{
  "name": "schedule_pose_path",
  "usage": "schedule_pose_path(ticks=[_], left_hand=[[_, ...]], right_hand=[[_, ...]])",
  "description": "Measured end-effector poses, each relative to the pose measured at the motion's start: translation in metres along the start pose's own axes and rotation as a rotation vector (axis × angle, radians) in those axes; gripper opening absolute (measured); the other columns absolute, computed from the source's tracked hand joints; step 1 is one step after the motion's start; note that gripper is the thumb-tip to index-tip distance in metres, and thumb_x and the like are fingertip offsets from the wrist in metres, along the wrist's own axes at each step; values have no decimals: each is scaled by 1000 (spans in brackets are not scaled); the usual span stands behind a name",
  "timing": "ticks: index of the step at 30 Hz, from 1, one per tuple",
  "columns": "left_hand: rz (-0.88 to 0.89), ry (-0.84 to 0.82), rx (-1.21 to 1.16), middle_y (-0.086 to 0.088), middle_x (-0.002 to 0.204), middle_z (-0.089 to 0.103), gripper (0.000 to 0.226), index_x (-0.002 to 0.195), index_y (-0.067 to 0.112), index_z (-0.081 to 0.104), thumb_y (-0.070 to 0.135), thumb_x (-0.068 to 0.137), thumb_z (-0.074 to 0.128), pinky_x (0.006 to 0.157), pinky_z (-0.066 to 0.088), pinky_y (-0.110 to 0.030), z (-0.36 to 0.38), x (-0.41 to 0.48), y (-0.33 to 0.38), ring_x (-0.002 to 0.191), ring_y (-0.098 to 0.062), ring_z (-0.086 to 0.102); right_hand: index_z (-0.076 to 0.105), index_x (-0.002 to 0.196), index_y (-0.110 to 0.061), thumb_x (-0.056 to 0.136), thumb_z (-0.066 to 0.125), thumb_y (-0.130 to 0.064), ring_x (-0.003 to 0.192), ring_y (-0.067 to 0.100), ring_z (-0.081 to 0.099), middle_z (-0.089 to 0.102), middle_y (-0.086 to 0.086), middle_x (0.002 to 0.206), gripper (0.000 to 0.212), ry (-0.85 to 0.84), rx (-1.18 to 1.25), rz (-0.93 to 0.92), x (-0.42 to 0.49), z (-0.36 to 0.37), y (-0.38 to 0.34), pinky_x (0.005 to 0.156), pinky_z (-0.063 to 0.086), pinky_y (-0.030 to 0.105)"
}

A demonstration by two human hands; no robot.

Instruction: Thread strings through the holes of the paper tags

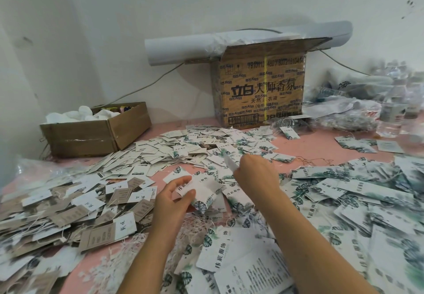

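Observation:
My left hand (174, 198) holds a small stack of white paper tags (197, 188) with green leaf print, thumb on top, above the pink table. My right hand (255, 174) is raised beside it and pinches one blurred white tag (231, 164) at its fingertips. Loose pale strings (195, 222) lie on the table below the hands. I cannot make out a string in either hand.
Heaps of leaf-print tags (358, 192) cover the right and far middle; brown and white tags (75, 204) pile at the left. A small open cardboard box (96, 131) stands back left, a tall printed carton (261, 92) behind, plastic bottles (390, 110) at right.

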State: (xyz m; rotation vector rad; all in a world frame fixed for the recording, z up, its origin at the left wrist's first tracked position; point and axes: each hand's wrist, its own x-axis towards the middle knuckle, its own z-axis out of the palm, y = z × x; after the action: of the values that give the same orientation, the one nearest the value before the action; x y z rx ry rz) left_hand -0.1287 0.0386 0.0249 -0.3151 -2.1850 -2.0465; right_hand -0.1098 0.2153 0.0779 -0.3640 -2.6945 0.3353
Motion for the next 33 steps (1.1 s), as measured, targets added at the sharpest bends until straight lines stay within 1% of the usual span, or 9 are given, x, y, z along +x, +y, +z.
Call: schedule_pose_path(ticks=[6, 12, 16, 20, 23, 26, 28, 30, 33], left_hand=[[-10, -4, -138, 10, 81, 73, 38, 93, 29, 69, 56, 78, 47, 57, 54, -21, 4, -5, 15, 64, -9, 67], [-51, 97, -260, -7, 88, 71, 41, 86, 20, 72, 54, 65, 62, 89, 47, -51, 0, -9, 27, 91, -29, 62], [-39, 124, -277, -12, 103, 68, 45, 96, 16, 68, 47, 63, 68, 96, 47, -51, -1, -8, 32, 103, -33, 61], [-36, 156, -237, -5, 95, 68, 5, 84, 26, 66, 25, 81, 70, 83, 52, -41, -2, -1, 24, 92, -24, 62], [-29, 188, -176, 1, 66, 59, 26, 66, 23, 64, 7, 87, 61, 66, 44, -34, -3, 3, 18, 68, -22, 51], [-23, 204, -145, -5, 87, 62, 16, 97, 21, 60, 8, 88, 61, 74, 49, -37, -2, 2, 19, 78, -25, 57], [-6, 175, -141, -10, 110, 61, 45, 119, 35, 45, 7, 87, 62, 72, 51, -35, 0, 1, 19, 91, -23, 61], [39, 133, -105, -17, 126, 52, 56, 118, 48, 39, 7, 88, 62, 79, 51, -39, 1, -3, 24, 107, -26, 58], [85, 40, -35, -7, 105, 65, 46, 93, 51, 63, 5, 90, 56, 67, 49, -29, 2, -4, 27, 82, -12, 62]], right_hand=[[49, 75, -10, 97, 39, -16, 51, 8, 38, 42, -4, 60, 25, -92, 11, -376, -17, -22, -47, 48, 35, 17], [39, 74, -12, 93, 45, -18, 64, 23, 41, 29, -2, 58, 22, -75, -57, -570, -31, -20, -63, 61, 32, 31], [43, 77, -12, 91, 46, -18, 63, 23, 39, 27, -2, 58, 16, -75, -39, -621, -35, -20, -65, 59, 28, 31], [44, 76, -14, 90, 49, -18, 67, 25, 44, 33, -2, 59, 15, -64, -30, -632, -36, -14, -66, 59, 30, 32], [63, 90, -8, 89, 55, -34, 77, 23, 55, 54, 2, 75, 27, -131, 49, -590, -35, -13, -64, 61, 35, 29], [68, 94, -13, 91, 57, -29, 68, 12, 58, 60, -2, 74, 20, -299, 348, -473, -30, -18, -57, 63, 47, 28], [67, 91, -13, 93, 53, -16, 46, -2, 51, 60, -5, 64, 14, -375, 565, -375, -25, -24, -52, 50, 44, 19], [64, 84, -17, 93, 49, -6, 37, -1, 41, 61, -6, 61, 20, -397, 704, -313, -21, -29, -46, 40, 35, 13], [61, 76, -20, 93, 47, -1, 41, 2, 41, 58, -6, 59, 30, -391, 810, -252, -18, -32, -40, 41, 35, 12]])
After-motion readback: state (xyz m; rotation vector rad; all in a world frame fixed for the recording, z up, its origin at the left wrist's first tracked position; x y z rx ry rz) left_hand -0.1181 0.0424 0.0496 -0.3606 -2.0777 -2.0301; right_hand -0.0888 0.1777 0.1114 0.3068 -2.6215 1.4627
